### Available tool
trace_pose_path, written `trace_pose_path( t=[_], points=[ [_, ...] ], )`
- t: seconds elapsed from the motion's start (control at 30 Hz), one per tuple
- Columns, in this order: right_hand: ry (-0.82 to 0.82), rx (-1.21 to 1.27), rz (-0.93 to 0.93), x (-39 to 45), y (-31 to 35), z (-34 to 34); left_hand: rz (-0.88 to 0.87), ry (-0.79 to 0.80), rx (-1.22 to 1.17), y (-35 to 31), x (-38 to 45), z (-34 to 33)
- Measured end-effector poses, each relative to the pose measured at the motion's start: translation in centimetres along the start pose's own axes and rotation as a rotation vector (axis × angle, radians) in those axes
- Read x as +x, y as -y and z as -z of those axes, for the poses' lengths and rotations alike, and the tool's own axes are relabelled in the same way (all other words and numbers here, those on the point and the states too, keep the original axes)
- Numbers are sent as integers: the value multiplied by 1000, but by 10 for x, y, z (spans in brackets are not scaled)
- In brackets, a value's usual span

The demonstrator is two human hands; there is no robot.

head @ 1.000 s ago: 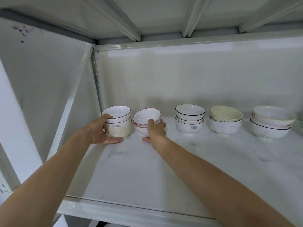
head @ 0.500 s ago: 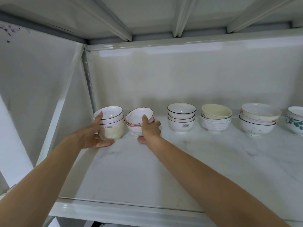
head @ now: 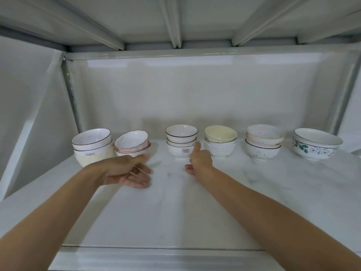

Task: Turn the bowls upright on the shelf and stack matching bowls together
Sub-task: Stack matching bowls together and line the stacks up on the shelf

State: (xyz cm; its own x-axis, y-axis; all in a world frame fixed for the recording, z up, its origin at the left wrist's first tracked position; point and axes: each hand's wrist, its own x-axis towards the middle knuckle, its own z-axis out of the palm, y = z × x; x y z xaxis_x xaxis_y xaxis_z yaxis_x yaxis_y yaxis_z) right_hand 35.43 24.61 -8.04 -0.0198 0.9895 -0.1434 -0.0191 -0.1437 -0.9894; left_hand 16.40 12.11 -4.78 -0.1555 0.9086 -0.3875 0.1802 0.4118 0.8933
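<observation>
On a white shelf [head: 175, 212] inside a pale metal rack, seen from a head-worn camera looking forward and down, six groups of bowls stand upright in a row along the back wall. From the left: a dark-rimmed stack [head: 92, 145] whose bottom bowl is cream; just beside it, a pink-rimmed stack [head: 132, 143] with wavy edges; then, after a gap, a black-rimmed stack [head: 181, 141] of white bowls with a small label on the lowest one; a cream bowl [head: 220, 133] sitting tilted on a ribbed white stack [head: 219, 149]; a mixed stack [head: 262, 141] with a yellow-rimmed bowl on top and a speckled white bowl at the bottom; and, at the far right, a leaf-patterned bowl [head: 316, 145] with another bowl nested in it.

Two bare forearms reach in from the bottom corners. The left hand [head: 127, 171] hovers in front of the pink-rimmed stack, palm turned inward, fingers loosely extended, holding nothing and not touching any bowl. The right hand [head: 199, 163] is in front of the black-rimmed stack, thumb pointing up near the lowest bowl, fingers relaxed and spread; it grips nothing. Whether the thumb touches the bowl cannot be told.
</observation>
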Motion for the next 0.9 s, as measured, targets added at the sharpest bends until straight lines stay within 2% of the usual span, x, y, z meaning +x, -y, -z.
trace_pose_path(
  t=[0.1, 0.2, 0.33, 0.43, 0.57, 0.9],
  points=[
    [-136, -2, 12, 19, 2, 34, -52, 62, -61, -17, 19, -43],
    [-248, 5, -11, 35, 5, 64, -78, -29, -201, -36, 42, -67],
    [-139, 91, -41, 44, 15, 87, -85, -125, -413, -57, 59, -92],
    [-38, 70, -84, 49, 22, 96, -82, -113, -476, -66, 71, -106],
    [64, 59, -103, 52, 29, 98, -106, -214, -601, -72, 83, -114],
    [41, 184, -102, 68, 28, 87, -125, -272, -652, -71, 94, -117]
  ],
)
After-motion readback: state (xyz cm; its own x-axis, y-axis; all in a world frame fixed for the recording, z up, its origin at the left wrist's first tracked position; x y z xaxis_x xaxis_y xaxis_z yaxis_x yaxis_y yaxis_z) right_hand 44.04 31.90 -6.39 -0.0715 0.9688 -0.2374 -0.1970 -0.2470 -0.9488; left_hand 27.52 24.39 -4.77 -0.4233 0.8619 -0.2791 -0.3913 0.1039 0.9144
